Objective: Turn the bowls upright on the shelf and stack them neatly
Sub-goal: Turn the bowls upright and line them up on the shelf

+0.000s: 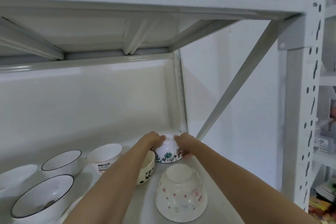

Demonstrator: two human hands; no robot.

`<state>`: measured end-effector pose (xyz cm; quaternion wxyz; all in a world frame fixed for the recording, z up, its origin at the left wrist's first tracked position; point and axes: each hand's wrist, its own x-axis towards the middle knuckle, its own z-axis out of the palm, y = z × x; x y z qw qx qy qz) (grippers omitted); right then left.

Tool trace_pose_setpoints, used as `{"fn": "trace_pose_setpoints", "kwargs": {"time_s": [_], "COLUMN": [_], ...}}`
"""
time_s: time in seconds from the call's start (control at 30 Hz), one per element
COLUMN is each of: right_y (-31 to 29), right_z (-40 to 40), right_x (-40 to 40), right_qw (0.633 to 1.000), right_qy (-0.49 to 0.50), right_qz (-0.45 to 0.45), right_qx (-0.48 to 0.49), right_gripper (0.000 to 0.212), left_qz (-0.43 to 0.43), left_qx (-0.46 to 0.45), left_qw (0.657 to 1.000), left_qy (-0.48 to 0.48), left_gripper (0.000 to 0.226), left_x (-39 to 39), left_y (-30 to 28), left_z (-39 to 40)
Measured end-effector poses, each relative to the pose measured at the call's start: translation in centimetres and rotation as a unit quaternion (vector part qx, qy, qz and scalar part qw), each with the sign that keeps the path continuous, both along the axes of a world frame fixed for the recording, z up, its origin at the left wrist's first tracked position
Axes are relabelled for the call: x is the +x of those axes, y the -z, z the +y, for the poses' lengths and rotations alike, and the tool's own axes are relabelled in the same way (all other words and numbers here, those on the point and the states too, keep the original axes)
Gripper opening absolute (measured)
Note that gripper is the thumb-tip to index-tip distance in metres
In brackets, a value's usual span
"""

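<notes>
Floral upturned bowl (168,152) gripped between left hand (151,140) and right hand (183,142).

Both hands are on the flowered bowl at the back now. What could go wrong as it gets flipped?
1. The flowered bowl, upside down, touches or nearly touches the panda bowl; turning it there may knock the two together.
2. The left hand and right hand hold it near the narrow foot, so smooth ceramic could slip mid-turn.
3. The pink-dotted bowl lies inverted under the right forearm; pulling back low might bump it.
</notes>
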<state>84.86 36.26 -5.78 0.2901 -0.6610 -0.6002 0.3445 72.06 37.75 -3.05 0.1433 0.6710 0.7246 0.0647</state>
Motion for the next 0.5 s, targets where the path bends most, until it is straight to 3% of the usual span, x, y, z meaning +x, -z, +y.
{"fn": "trace_pose_setpoints", "kwargs": {"time_s": [0.1, 0.4, 0.5], "right_y": [0.0, -0.9, -1.5], "right_z": [-0.1, -0.8, -0.8], "right_x": [-0.4, 0.6, 0.8], "right_qw": [0.999, 0.997, 0.992], "right_qy": [0.029, 0.028, 0.055], "right_qz": [-0.007, 0.020, 0.067], "right_qx": [0.013, 0.066, 0.097], "right_gripper": [0.026, 0.026, 0.032], "left_qz": [-0.013, -0.180, -0.195], "left_qx": [0.013, 0.091, 0.118], "left_qw": [1.000, 0.979, 0.974], "left_qy": [-0.010, -0.010, 0.005], "left_gripper": [0.047, 0.041, 0.046], "left_x": [0.2, -0.7, -0.8], "left_y": [-0.1, -0.8, -2.0], "left_z": [0.2, -0.3, -0.8]}}
